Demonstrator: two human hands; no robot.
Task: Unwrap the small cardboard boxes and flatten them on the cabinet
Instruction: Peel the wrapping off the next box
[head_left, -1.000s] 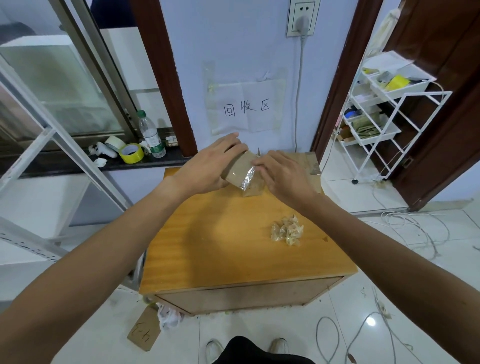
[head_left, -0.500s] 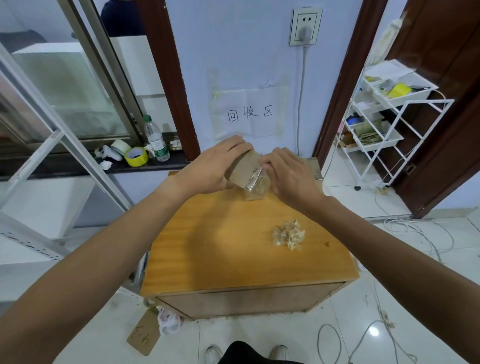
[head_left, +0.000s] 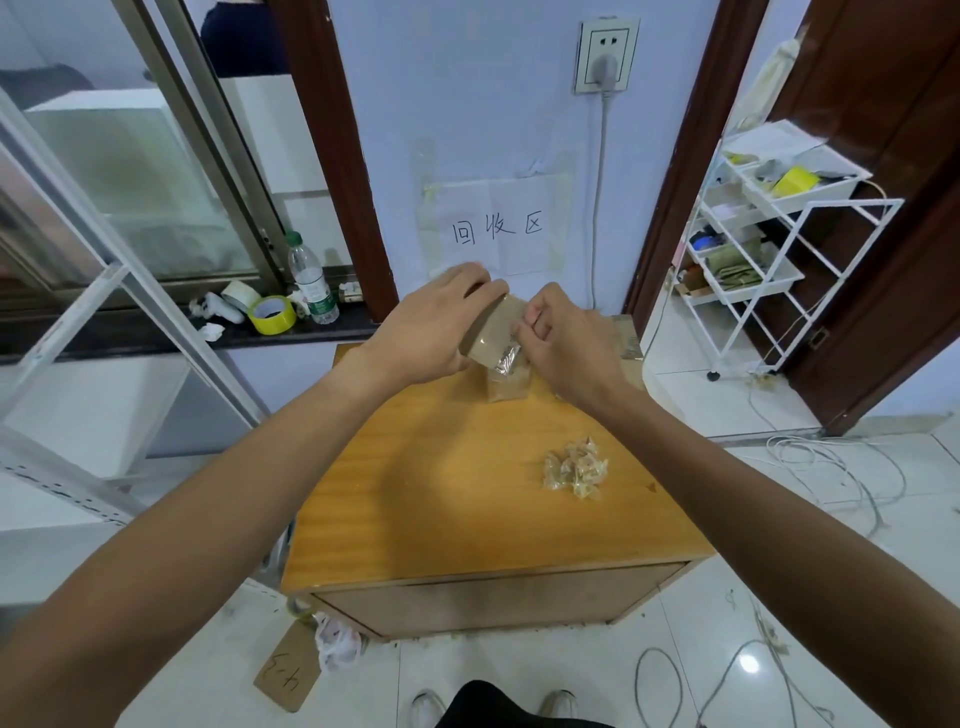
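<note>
Since a second ago my right hand (head_left: 566, 343) has gone from lying flat over the small cardboard box (head_left: 496, 327) to curling its fingers. Its grip is now clamped on the box's three o'clock edge, just above a strip of shiny clear tape (head_left: 505, 359) that bulges loose from the cardboard. My left hand (head_left: 431, 332) holds the box from nine o'clock, with the fingers wrapped over its far top edge, so that grip is clamped on it too.

The box sits tilted between both hands, over the twelve o'clock end of the tabletop (head_left: 441, 499). Below it a brown cardboard part reaches the wood, and I cannot tell whether it belongs to the same box. A wad of peeled tape (head_left: 574, 467) lies on the tabletop toward four o'clock, well apart from my hands. Flat cardboard (head_left: 627, 340) rests at the one o'clock corner, just beyond my right wrist. At ten o'clock, on the dark sill (head_left: 156, 340), a yellow tape roll (head_left: 272, 315) stands just beside a water bottle (head_left: 310, 280).
</note>
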